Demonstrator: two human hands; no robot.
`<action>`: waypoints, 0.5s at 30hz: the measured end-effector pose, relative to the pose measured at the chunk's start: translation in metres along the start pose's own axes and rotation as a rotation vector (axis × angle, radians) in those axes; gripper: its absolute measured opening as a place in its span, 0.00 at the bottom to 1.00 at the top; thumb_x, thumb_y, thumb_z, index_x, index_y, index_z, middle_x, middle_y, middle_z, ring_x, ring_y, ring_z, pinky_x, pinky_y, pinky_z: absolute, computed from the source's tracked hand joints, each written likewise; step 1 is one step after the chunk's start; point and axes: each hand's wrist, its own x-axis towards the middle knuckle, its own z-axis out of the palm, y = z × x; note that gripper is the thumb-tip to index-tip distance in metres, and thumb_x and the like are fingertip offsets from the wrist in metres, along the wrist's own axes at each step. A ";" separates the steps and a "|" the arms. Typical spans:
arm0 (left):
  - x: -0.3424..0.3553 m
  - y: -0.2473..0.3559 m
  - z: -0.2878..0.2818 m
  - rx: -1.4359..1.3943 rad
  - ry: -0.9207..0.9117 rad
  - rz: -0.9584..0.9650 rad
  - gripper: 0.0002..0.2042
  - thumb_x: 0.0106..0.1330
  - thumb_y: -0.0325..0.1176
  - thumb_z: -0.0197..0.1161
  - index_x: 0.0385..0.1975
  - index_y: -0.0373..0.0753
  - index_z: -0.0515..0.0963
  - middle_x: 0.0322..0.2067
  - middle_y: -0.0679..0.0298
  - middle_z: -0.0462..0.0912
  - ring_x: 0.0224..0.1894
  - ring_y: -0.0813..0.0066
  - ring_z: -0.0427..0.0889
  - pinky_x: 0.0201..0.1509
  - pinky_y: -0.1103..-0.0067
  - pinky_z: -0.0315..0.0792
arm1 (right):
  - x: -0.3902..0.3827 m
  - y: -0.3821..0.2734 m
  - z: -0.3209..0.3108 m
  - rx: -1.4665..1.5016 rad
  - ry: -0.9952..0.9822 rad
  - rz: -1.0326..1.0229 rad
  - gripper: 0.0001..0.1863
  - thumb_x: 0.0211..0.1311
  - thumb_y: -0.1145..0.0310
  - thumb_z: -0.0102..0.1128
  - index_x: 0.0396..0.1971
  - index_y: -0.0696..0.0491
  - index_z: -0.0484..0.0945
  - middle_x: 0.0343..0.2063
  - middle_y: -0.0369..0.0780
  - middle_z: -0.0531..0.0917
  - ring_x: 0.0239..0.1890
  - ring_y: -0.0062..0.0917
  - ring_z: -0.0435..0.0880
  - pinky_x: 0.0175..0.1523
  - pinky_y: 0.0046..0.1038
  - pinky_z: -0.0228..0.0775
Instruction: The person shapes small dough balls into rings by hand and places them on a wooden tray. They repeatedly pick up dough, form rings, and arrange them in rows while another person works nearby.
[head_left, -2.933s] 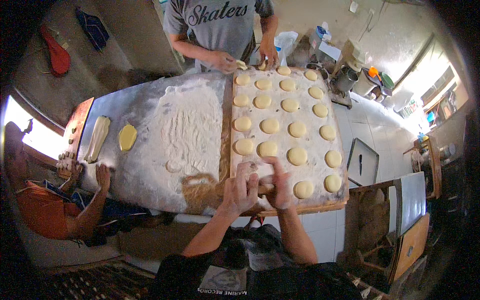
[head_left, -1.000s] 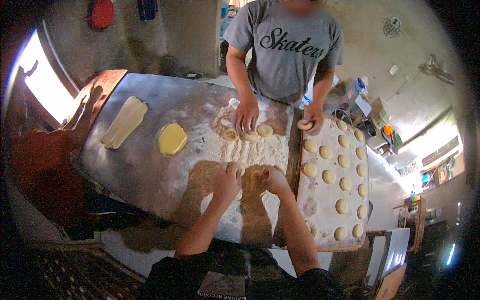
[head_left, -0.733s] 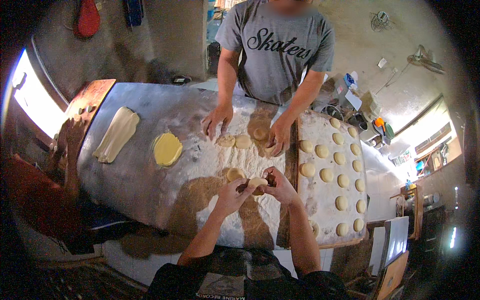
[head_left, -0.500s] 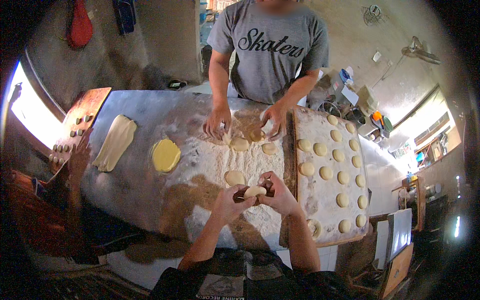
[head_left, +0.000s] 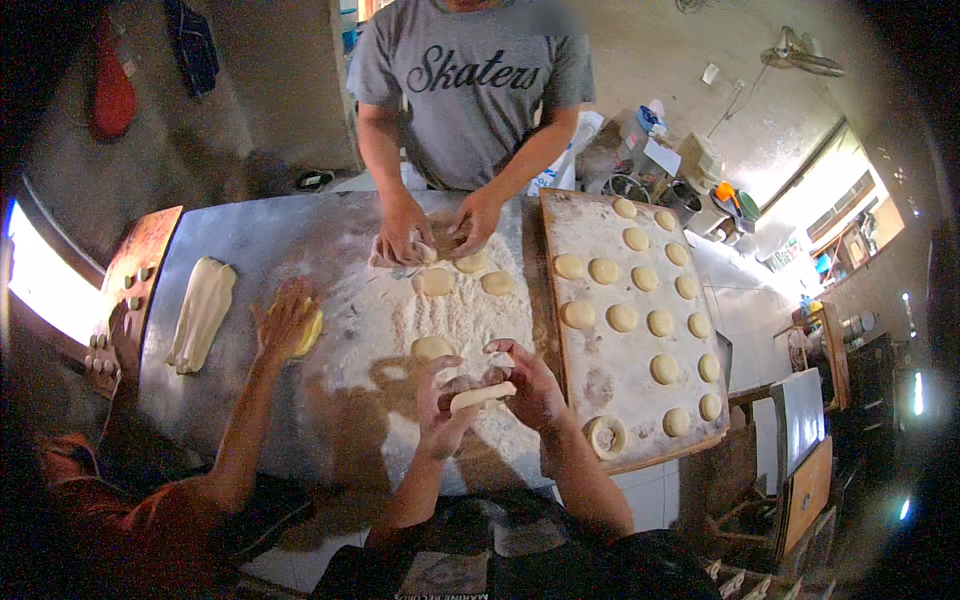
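Observation:
My left hand [head_left: 441, 412] and my right hand [head_left: 534, 393] hold a pale piece of dough [head_left: 483, 396] between them, just above the floured near side of the table. Fingers grip it at both ends, and it looks flattened and edge-on. Just beyond my left hand a dough round [head_left: 431, 348] lies on the flour [head_left: 455, 320]. Farther off are more rounds, among them one dough disc [head_left: 437, 281] and another disc [head_left: 497, 283], close to the hands of a person in a grey shirt [head_left: 470, 90]. That person's fingers work at dough on the table.
On my right, a floured board [head_left: 590, 360] carries several dough rounds and a hollowed piece [head_left: 606, 437]. To the left, another person's hand [head_left: 283, 318] presses a yellow slab [head_left: 312, 334]. A long dough strip [head_left: 203, 315] and a wooden board [head_left: 157, 228] with small pieces lie beyond.
The dough in my hands now looks longer and flatter, and my hands are farther apart. A person's arms have come in from the left, one hand onto the yellow slab. The view has shifted right.

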 end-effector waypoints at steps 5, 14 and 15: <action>-0.005 -0.017 0.027 0.413 0.010 0.070 0.18 0.72 0.40 0.53 0.53 0.34 0.69 0.23 0.62 0.73 0.26 0.71 0.75 0.31 0.72 0.70 | -0.024 -0.010 0.005 -0.198 -0.014 -0.146 0.36 0.70 0.35 0.37 0.63 0.51 0.60 0.39 0.39 0.79 0.35 0.23 0.79 0.43 0.28 0.71; -0.014 -0.016 0.121 0.857 -0.087 0.089 0.12 0.73 0.38 0.47 0.45 0.37 0.70 0.18 0.54 0.74 0.21 0.47 0.77 0.25 0.62 0.70 | -0.075 -0.042 -0.059 0.249 0.107 -0.358 0.37 0.66 0.33 0.45 0.61 0.49 0.61 0.32 0.37 0.81 0.32 0.23 0.81 0.36 0.25 0.72; -0.013 -0.014 0.134 0.932 -0.111 0.213 0.11 0.73 0.37 0.47 0.44 0.36 0.70 0.20 0.54 0.76 0.22 0.46 0.78 0.26 0.61 0.71 | -0.079 -0.046 -0.065 -0.248 0.217 -0.342 0.37 0.66 0.32 0.40 0.59 0.49 0.63 0.30 0.38 0.80 0.30 0.24 0.81 0.34 0.24 0.73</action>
